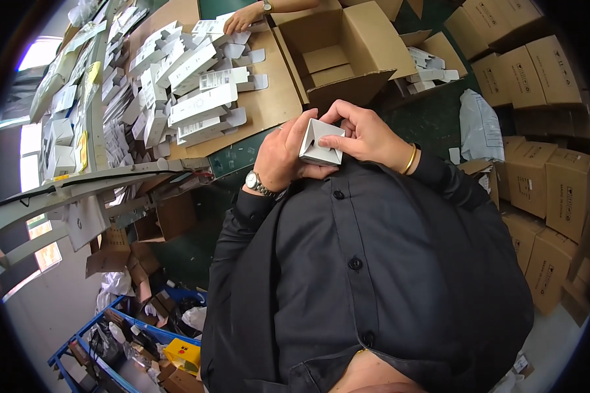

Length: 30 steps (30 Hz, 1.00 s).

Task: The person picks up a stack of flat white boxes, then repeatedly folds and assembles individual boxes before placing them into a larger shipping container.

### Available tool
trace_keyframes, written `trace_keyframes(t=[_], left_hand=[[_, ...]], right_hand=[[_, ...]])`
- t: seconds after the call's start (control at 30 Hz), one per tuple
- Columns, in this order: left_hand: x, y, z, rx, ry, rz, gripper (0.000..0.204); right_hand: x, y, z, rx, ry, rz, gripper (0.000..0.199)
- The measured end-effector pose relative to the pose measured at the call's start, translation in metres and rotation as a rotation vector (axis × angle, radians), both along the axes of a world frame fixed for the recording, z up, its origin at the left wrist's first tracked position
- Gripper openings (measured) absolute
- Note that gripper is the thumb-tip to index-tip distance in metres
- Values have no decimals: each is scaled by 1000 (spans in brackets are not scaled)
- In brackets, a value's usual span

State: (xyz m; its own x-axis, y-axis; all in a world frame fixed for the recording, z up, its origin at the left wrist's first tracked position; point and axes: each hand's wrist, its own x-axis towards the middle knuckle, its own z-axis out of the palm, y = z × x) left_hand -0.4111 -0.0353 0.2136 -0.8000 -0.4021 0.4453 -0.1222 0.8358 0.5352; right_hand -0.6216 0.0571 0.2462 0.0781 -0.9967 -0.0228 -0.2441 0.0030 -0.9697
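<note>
From the head view I see both hands up against the chest of a dark buttoned shirt (pixel 354 262), working one small white carton (pixel 321 143). Left hand (pixel 283 156), wristwatch on it, grips the carton's left side, fingers curled around it. Right hand (pixel 368 134), gold bangle on the wrist, holds it from the right; thumb presses on the folded end flaps, other fingers wrap over the top. Carton's open end faces the camera, flaps folded inward in a triangle pattern.

Beyond the hands: a brown work table (pixel 269 105) covered with flat white carton blanks (pixel 200 105), and an open brown shipping box (pixel 341 56) just right of them. Another person's hand (pixel 242 18) rests on the blanks at the far edge. Stacked brown boxes (pixel 550 196) stand along the right.
</note>
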Motion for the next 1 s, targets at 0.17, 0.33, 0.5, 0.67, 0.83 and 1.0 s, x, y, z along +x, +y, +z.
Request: trace_keyframes(t=[0.17, 0.33, 0.5, 0.67, 0.83, 1.0], left_hand=[[-1, 1, 0, -65, -12, 55, 104], [-4, 1, 3, -26, -27, 81, 104], [-12, -5, 2, 33, -36, 79, 105], [-30, -9, 3, 53, -154, -24, 105], [-48, -9, 0, -29, -146, 3, 89], [-56, -13, -6, -37, 47, 318, 58]], right_hand=[[6, -1, -8, -170, 116, -73, 29], [3, -1, 1, -72, 51, -81, 29], [-1, 2, 5, 32, -104, -99, 38], [-19, 10, -1, -251, 462, -104, 49], [-72, 36, 5, -106, 331, -184, 55], [-148, 69, -6, -374, -24, -850, 64]])
